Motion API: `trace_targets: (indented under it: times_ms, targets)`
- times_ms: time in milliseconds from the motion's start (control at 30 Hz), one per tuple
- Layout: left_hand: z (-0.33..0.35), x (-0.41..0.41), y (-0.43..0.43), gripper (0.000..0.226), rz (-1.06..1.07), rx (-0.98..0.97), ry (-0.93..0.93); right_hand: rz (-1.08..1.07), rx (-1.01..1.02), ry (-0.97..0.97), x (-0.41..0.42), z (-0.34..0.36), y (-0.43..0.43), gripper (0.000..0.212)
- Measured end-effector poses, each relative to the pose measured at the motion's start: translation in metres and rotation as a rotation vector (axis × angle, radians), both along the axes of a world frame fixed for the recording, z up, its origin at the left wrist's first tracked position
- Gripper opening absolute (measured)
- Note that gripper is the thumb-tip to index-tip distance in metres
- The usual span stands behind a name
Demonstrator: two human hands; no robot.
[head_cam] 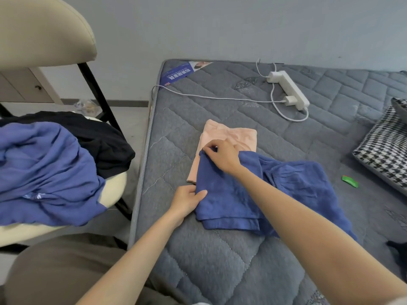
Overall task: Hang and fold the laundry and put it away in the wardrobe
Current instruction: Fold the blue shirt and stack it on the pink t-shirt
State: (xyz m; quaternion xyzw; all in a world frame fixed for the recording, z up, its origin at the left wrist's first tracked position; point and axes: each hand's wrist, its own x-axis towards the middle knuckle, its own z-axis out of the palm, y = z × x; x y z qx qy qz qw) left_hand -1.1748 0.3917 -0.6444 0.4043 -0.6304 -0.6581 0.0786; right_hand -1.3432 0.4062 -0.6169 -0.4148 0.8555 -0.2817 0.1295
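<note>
A blue garment (293,190) lies partly folded on the grey quilted mattress (220,260). It overlaps the lower part of a folded peach garment (229,133). My right hand (222,155) pinches the blue garment's far left corner. At the near left edge of the fold, my left hand (187,200) grips the cloth between thumb and fingers. On the chair (44,34) to the left sit more clothes: a blue garment (44,168) over a black one (103,142).
A white power strip (288,89) with a plugged charger and cable lies at the far side of the mattress. A houndstooth pillow (383,148) is at the right edge, with a small green object (349,181) beside it. The mattress edge runs close to the chair.
</note>
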Motion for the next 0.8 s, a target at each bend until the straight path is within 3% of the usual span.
trace_targets:
  times_ms: [133,200,367,467,567,800]
  targets:
    - [-0.003,0.004,-0.003,0.016,-0.031,0.0,-0.028,-0.182,0.072,-0.442,-0.015,0.013,-0.016,0.03]
    - [-0.004,0.005,-0.005,0.013,-0.045,0.0,-0.032,-0.224,0.104,-0.504,-0.019,0.015,-0.018,0.03]
    - [0.001,0.002,-0.007,0.014,-0.041,0.054,-0.017,-0.146,0.161,-0.319,-0.016,0.011,-0.021,0.05]
    - [0.008,-0.001,-0.005,0.019,0.0,0.054,-0.012,-0.099,0.176,-0.257,-0.016,0.006,-0.019,0.037]
    - [0.014,-0.004,-0.001,0.016,0.025,0.077,-0.018,-0.124,0.066,-0.327,-0.016,0.004,-0.018,0.018]
    - [0.03,-0.009,0.005,0.037,0.017,0.064,-0.042,-0.133,-0.245,-0.203,-0.024,0.016,0.024,0.025]
